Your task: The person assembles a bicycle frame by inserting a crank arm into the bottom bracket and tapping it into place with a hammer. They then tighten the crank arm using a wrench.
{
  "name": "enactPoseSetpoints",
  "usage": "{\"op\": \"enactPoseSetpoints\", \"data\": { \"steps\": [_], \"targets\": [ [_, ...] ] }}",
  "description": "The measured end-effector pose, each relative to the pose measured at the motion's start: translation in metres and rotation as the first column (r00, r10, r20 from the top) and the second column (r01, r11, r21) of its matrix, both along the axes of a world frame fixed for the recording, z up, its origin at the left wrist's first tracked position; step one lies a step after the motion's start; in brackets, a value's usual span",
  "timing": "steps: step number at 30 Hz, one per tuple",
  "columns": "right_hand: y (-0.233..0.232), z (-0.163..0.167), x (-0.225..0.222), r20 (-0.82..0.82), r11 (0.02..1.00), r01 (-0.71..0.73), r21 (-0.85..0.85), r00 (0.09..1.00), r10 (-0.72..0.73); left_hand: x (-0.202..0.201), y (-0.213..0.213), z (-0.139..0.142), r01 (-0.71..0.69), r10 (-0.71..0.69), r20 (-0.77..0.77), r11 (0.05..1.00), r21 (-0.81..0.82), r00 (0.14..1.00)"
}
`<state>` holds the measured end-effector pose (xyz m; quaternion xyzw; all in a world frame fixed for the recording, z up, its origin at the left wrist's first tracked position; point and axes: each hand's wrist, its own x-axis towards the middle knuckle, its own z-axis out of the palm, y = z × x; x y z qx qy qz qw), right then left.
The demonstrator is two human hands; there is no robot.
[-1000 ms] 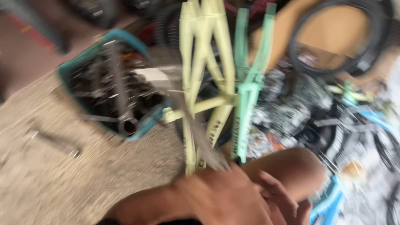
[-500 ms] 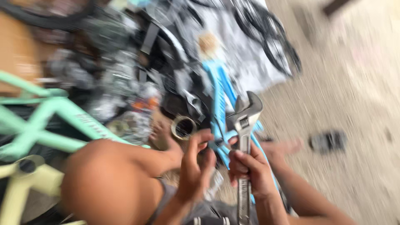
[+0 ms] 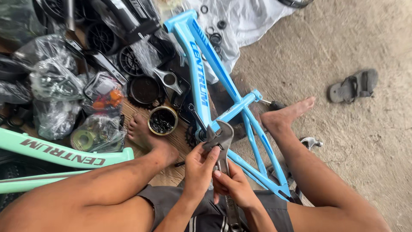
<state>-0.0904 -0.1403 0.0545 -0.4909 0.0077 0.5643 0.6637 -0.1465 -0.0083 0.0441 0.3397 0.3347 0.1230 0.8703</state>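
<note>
2 hands (image 3: 216, 174) grip an adjustable wrench (image 3: 222, 144) at the blue bicycle frame (image 3: 201, 81).

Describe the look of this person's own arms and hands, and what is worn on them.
Both forearms are bare: no sleeves, gloves, watch or bands show. The left hand and right hand have bare fingers with short nails and no rings that can be seen. Both arms enter from the bottom edge of the head view, so the upper arms and any shirt sleeves are out of frame.
</note>
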Motion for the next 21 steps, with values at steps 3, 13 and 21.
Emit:
{"op": "enactPoseSetpoints", "data": {
  "steps": [3, 13, 21],
  "targets": [
    [0.0006, -0.0032, 0.0007, -0.027, 1.0, -0.023, 0.008, 0.999, 0.024, -0.0008, -0.0018, 0.0005, -0.018, 0.018, -0.026, 0.999, -0.027, 1.0],
    [0.0059, -0.0071, -0.0049, -0.058, 0.998, -0.049, -0.043, 0.997, 0.047, -0.0019, -0.0011, 0.0021, -0.003, 0.015, -0.216, 0.999, 0.053, 0.976],
    [0.0026, -0.0116, -0.0046, -0.039, 0.987, -0.076, -0.138, 0.997, 0.072, -0.0028, -0.0038, 0.0028, -0.061, 0.051, -0.189, 0.997, -0.045, 0.981]
  ]
}}
